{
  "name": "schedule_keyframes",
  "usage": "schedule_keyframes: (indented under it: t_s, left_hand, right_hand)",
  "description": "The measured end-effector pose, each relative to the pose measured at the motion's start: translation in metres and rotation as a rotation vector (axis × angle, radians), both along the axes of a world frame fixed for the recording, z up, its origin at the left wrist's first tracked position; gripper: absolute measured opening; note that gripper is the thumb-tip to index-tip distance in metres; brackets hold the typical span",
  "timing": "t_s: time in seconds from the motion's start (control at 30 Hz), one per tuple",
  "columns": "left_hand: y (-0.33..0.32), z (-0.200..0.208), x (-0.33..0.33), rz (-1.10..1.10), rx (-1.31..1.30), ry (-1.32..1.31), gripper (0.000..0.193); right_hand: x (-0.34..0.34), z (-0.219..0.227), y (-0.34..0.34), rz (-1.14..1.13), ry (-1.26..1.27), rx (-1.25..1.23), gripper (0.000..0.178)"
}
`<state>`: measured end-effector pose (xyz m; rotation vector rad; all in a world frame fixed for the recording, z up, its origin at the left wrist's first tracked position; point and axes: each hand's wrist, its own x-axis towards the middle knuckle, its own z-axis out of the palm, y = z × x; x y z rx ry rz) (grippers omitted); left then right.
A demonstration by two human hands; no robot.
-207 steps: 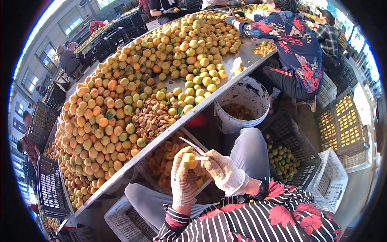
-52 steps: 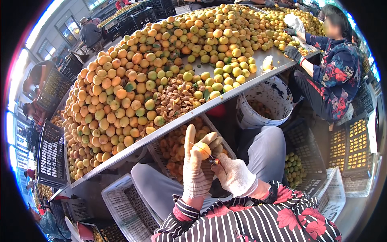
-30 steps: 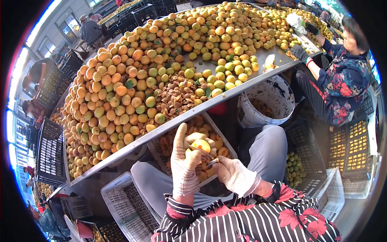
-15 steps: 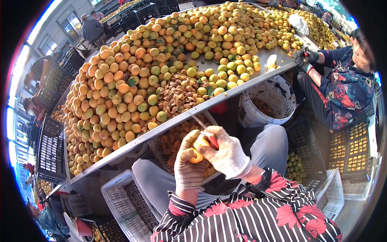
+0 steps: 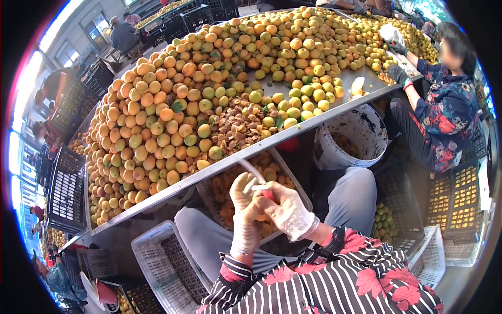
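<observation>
My left hand [image 5: 244, 209], in a pale work glove, is raised over my lap with its fingers curled. What it holds, if anything, is hidden behind the fingers. Against it, my gloved right hand [image 5: 288, 210] is closed round a small knife with a red handle [image 5: 268, 194]; the blade [image 5: 253, 169] points up and to the left. Beneath both hands a crate [image 5: 293, 172] of apricot halves sits partly under the table edge. Just beyond, whole apricots [image 5: 151, 120] are heaped on the metal table, beside a pile of brown pits [image 5: 238, 125].
The table's metal rim [image 5: 225, 162] runs in front of my hands. A white bucket [image 5: 327, 149] with a stained inside stands under the edge at right, near a gloved co-worker [image 5: 449, 115]. A white crate [image 5: 162, 261] is at my left; stacked black crates [image 5: 452, 201] stand far right.
The orange fruit that showed between my hands is out of sight now. My hands have shifted slightly down, and the blade angles differently. The co-worker's hands have moved apart onto the table.
</observation>
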<state>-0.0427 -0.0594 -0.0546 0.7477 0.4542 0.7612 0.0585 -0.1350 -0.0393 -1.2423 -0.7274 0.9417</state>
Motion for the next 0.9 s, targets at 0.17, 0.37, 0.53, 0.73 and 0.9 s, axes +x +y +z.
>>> schedule_keyframes:
  t_s: [0.17,0.37,0.53,0.73,0.9]
  left_hand:
    - [-0.013,0.026,-0.005,-0.151,0.147,0.233,0.052]
    - [-0.016,0.016,-0.003,-0.101,0.106,0.158,0.06]
    - [-0.01,0.009,-0.004,-0.165,0.071,0.125,0.065]
    - [-0.006,0.019,-0.006,-0.209,-0.036,0.164,0.041]
    - [0.005,0.009,-0.012,-0.028,0.007,0.264,0.025]
  right_hand:
    - [0.012,0.005,-0.006,-0.125,-0.179,0.027,0.026]
    - [0.005,0.007,-0.01,-0.16,-0.217,0.059,0.022]
    - [0.01,0.007,-0.013,-0.132,-0.267,0.094,0.021]
    - [0.017,-0.002,-0.009,-0.08,-0.354,0.144,0.022]
    - [0.026,0.013,0.002,-0.116,-0.78,0.253,0.031]
